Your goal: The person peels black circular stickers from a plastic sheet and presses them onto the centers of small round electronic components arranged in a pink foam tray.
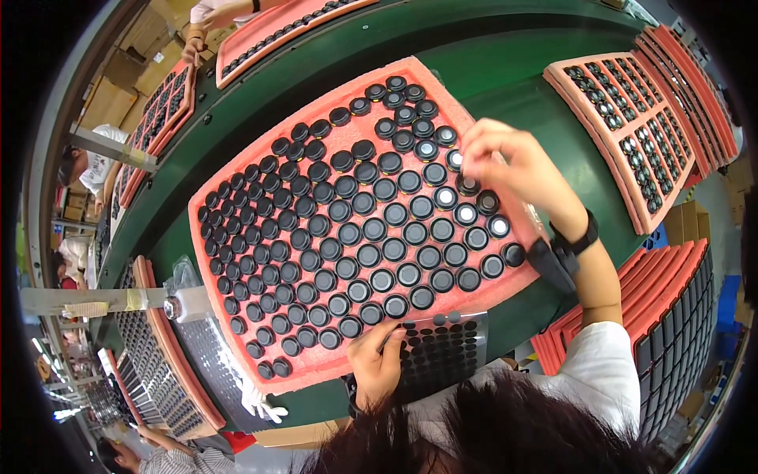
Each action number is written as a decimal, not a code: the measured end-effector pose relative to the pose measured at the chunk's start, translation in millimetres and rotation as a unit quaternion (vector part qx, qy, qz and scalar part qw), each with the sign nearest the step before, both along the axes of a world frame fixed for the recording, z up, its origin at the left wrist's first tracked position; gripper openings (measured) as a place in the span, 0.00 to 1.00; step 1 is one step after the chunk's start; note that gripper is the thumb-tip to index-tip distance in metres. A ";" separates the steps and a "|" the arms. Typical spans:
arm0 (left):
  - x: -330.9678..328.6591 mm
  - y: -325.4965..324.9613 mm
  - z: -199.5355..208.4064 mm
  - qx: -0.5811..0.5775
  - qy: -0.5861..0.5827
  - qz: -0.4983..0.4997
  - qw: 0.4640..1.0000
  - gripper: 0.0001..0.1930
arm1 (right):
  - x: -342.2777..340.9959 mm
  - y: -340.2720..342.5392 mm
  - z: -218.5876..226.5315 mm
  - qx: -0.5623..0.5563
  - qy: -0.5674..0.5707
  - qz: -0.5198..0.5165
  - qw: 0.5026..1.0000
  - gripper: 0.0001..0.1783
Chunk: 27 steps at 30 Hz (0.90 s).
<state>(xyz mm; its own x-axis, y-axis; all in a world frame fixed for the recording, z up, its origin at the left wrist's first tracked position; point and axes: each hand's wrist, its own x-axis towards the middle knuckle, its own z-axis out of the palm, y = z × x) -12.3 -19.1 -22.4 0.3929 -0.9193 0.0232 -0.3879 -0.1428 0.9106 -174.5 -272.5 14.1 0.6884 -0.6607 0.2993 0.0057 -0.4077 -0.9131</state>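
A large pink foam tray (237,347) lies tilted on the green bench and holds several rows of small black round caps (347,234). My right hand (509,166) hovers over the tray's right side, fingers pinched near a cap (467,186) in the upper right rows; whether it grips anything is unclear. My left hand (377,359) rests at the tray's near edge, fingertips on a clear sheet of small dark round stickers (446,347). A black wristband (583,237) sits on my right wrist.
More pink trays of caps (632,118) stand stacked at the right, others (166,371) at the lower left and along the far side (268,35). Another person's hand (192,49) works at the top left. Dark trays (679,316) are stacked at the right edge.
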 end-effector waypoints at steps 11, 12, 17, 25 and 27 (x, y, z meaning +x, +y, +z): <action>1.7 -1.3 4.1 0.034 -0.015 0.010 0.999 0.04 | 5.3 -28.5 -43.9 0.058 0.024 -0.065 0.996 0.01; 1.5 -1.6 3.6 0.035 -0.015 0.009 0.999 0.04 | 5.1 -28.6 -44.0 0.062 0.022 -0.065 0.996 0.01; 0.8 -2.5 2.2 -0.001 -0.009 -0.003 1.000 0.04 | 3.7 -29.5 -44.9 0.048 0.040 -0.065 0.996 0.01; 1.0 -3.0 4.9 0.009 -0.021 -0.001 1.000 0.04 | 3.4 -29.3 -49.6 0.011 0.025 -0.075 0.997 0.02; 0.9 -2.6 5.0 0.015 -0.021 0.000 1.000 0.04 | 3.7 -28.6 -49.3 0.007 0.028 -0.075 0.997 0.02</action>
